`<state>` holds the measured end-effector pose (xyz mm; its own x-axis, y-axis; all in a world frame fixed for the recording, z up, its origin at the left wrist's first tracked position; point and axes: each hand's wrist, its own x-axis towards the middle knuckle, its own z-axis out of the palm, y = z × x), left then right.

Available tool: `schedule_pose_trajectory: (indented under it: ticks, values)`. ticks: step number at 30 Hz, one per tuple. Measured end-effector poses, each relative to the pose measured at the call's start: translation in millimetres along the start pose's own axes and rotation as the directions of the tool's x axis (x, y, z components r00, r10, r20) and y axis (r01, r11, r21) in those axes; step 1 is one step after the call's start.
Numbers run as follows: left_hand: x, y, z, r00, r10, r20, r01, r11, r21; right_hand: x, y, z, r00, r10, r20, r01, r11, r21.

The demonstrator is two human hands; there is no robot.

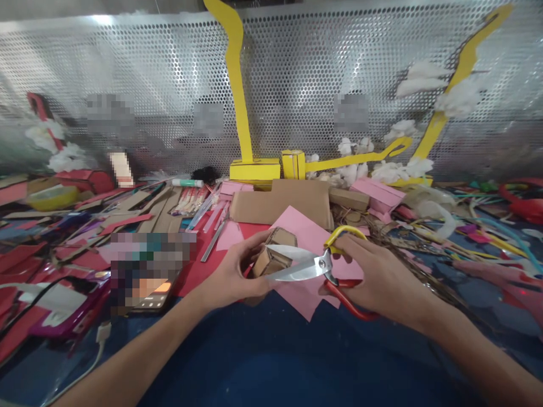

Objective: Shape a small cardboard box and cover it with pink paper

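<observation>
While left fingers (pixel 255 286) grip the cardboard piece (pixel 263 262), right fingers (pixel 345 245) hold scissors (pixel 313 267) (opened).

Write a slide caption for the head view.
Left hand grips a cardboard piece; right hand holds scissors, blades open, above pink paper.

Left grip (pixel 237 272) curled, right grip (pixel 373 270) partly clenched, left forearm (pixel 142 346) and right forearm (pixel 470 345) slanting inward, both bare

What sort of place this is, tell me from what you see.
Probably a craft workspace: the right hand holds scissors, the left hand a small cardboard piece, and pink paper and cardboard strips lie about the blue tabletop.
</observation>
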<state>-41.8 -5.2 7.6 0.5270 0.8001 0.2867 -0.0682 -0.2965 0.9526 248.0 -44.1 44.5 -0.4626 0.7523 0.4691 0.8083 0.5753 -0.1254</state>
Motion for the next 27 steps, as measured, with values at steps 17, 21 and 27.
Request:
schedule_pose_trajectory:
  ticks: [17, 21, 27]
  values:
    - [0, 27, 20.4, 0.989, 0.036, -0.143, -0.007, 0.98, 0.201, -2, -9, 0, 1.0, 0.007, 0.006, -0.007, 1.0, -0.026]
    - [-1, 28, 21.5, 0.987, 0.036, -0.159, -0.001, 0.977, 0.214, -3, -10, 6, 1.0, 0.012, -0.002, -0.012, 0.999, -0.04]
    - [-2, 28, 26.2, 0.982, 0.056, -0.18, -0.011, 0.97, 0.243, -5, -1, 14, 1.0, 0.019, -0.02, -0.019, 1.0, -0.017]
